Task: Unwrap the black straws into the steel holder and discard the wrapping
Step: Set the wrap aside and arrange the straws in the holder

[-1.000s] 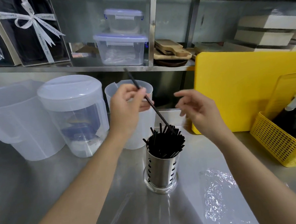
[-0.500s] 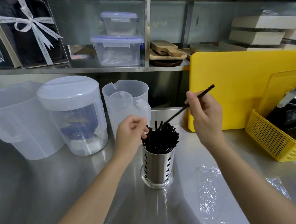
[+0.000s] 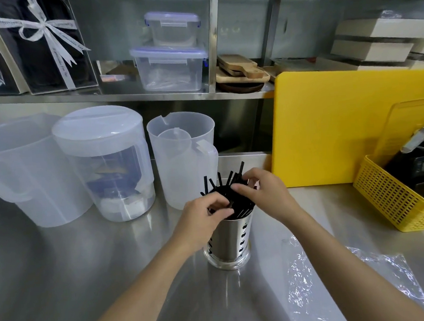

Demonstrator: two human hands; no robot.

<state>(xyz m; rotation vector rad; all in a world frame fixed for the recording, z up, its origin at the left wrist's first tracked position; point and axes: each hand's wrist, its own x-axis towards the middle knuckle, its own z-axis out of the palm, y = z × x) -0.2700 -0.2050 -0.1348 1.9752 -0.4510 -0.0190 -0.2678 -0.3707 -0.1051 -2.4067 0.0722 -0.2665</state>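
black straws (image 3: 229, 196) bristling out of a shiny steel holder (image 3: 232, 238) punched with dark oval slots, all on a grey brushed-steel worktop (image 3: 63, 268); bright yellow cutting board (image 3: 340, 127) behind, a yellow perforated basket (image 3: 392, 199) on the right, frosted white jugs (image 3: 102, 164) left, clear glinting wrapping (image 3: 312, 278) near.

The holder (image 3: 229, 241) stands on the worktop (image 3: 63, 268) near its front middle, with the straws (image 3: 229, 196) in it. Both hands meet over its mouth, the left hand (image 3: 199, 220) on its left, the right hand (image 3: 262, 194) on its right. Behind and to the left stand 3 jugs (image 3: 102, 164) in a row. The wrapping (image 3: 350, 283) lies on the worktop right of the holder. A board (image 3: 340, 127) leans behind on the right, a basket (image 3: 394, 198) before it at the right edge. A shelf (image 3: 127, 97) runs behind, above the jugs.
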